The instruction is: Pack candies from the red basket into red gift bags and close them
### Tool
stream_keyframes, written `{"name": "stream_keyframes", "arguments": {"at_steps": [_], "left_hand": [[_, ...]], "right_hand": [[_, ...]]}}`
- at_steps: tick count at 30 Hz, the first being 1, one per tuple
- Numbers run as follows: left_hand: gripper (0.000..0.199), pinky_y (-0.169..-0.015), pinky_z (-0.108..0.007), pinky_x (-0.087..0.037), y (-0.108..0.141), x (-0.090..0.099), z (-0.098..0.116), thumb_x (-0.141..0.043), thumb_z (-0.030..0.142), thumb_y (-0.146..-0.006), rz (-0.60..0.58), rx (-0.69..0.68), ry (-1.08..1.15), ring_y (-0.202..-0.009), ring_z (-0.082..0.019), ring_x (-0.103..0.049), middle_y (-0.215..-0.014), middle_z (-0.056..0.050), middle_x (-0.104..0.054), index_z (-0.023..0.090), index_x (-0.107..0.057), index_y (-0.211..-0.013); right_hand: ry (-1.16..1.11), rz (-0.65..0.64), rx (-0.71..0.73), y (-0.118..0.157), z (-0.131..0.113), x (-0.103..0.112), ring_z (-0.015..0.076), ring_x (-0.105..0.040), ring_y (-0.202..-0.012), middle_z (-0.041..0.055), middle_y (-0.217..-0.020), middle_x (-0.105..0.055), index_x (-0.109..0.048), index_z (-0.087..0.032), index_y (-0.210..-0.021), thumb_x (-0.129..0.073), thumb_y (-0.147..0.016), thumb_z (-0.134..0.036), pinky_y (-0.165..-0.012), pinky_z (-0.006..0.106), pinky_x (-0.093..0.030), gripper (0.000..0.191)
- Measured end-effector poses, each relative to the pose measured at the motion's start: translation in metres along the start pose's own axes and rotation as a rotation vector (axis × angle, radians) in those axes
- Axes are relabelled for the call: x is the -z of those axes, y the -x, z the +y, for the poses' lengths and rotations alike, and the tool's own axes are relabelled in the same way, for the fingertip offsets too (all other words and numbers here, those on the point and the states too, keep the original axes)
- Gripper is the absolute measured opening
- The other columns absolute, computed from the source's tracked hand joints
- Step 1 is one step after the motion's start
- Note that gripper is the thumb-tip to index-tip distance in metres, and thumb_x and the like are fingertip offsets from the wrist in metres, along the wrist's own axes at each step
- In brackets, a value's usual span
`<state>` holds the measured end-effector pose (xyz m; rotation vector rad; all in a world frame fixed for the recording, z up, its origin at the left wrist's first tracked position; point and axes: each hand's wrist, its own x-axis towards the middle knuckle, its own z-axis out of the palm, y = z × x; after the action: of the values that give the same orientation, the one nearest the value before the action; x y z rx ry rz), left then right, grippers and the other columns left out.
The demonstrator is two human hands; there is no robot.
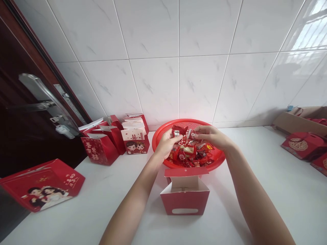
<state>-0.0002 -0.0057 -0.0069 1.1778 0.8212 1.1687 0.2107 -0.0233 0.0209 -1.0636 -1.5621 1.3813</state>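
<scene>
Over a red plastic basket (pixel 221 158) of wrapped candies, my left hand (pixel 167 143) is closed on a red-wrapped candy (pixel 177 131). My right hand (pixel 212 136) pinches a small red-wrapped candy (pixel 194 134) above the basket's right side. Below both hands lies a heap of mostly red candies (pixel 192 158), with one pale yellow wrapper (pixel 187 149) among them. Directly in front of the basket, between my forearms, stands a red gift box (pixel 184 200) with its top flaps open and its white inside showing.
Red paper gift boxes (pixel 98 149) and a box with a cartoon couple (pixel 135 144) stand at left. A larger red box (pixel 48 187) sits nearer. At right are a cardboard carton (pixel 288 119) and red boxes (pixel 302 144). A tiled wall (pixel 153 85) rises behind; a door handle (pixel 48 102) is at left.
</scene>
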Motion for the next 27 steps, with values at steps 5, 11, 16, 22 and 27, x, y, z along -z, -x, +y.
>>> {"name": "stream_keyframes", "arguments": {"at_steps": [5, 11, 16, 22, 27], "left_hand": [[0.036, -0.061, -0.028, -0.056, 0.0014, 0.0008, 0.0011, -0.084, 0.027, -0.065, -0.022, 0.03, -0.016, -0.083, -0.021, -0.07, -0.098, -0.006, -0.073, 0.019, -0.068, -0.096], [0.061, -0.072, -0.034, -0.059, 0.0029, -0.0022, 0.004, -0.089, 0.014, -0.052, -0.098, 0.033, 0.006, -0.082, -0.023, -0.073, -0.095, -0.005, -0.076, 0.02, -0.066, -0.108], [0.086, -0.072, -0.033, -0.06, 0.0028, -0.0019, 0.0028, -0.087, 0.012, -0.054, -0.09, 0.016, 0.012, -0.085, -0.023, -0.073, -0.109, -0.006, -0.075, 0.023, -0.059, -0.135], [0.117, -0.094, -0.04, -0.057, 0.0041, -0.0001, 0.0016, -0.089, 0.014, -0.055, -0.085, 0.016, -0.034, -0.115, -0.029, -0.066, -0.153, -0.009, -0.051, 0.032, -0.035, -0.157], [0.111, -0.109, -0.041, -0.048, 0.001, 0.0029, -0.0014, -0.089, 0.015, -0.056, -0.061, -0.015, -0.069, -0.141, -0.034, -0.047, -0.169, -0.002, -0.024, 0.037, -0.041, -0.154]], "right_hand": [[0.002, 0.011, -0.009, -0.0022, 0.0017, -0.0034, 0.0225, -0.075, -0.083, 0.0043, -0.085, -0.073, -0.069, -0.017, -0.089, -0.083, -0.074, -0.044, -0.073, 0.033, -0.06, 0.034], [0.014, 0.011, -0.009, -0.0021, 0.0014, -0.0046, 0.0219, -0.074, -0.081, 0.0041, -0.082, -0.072, -0.07, -0.017, -0.088, -0.084, -0.074, -0.044, -0.073, 0.034, -0.061, 0.034], [-0.003, 0.012, -0.013, -0.0005, -0.0019, -0.0064, 0.022, -0.074, -0.083, 0.0046, -0.087, -0.072, -0.07, -0.017, -0.089, -0.085, -0.072, -0.045, -0.072, 0.033, -0.062, 0.036], [-0.015, 0.04, -0.015, -0.0015, -0.0018, -0.0067, 0.0205, -0.073, -0.079, 0.0035, -0.083, -0.071, -0.069, -0.018, -0.09, -0.086, -0.071, -0.041, -0.07, 0.032, -0.062, 0.035], [-0.018, 0.041, -0.013, -0.003, 0.0017, -0.0048, 0.0198, -0.072, -0.074, 0.004, -0.086, -0.072, -0.07, -0.019, -0.093, -0.087, -0.069, -0.043, -0.07, 0.035, -0.062, 0.038]]}}
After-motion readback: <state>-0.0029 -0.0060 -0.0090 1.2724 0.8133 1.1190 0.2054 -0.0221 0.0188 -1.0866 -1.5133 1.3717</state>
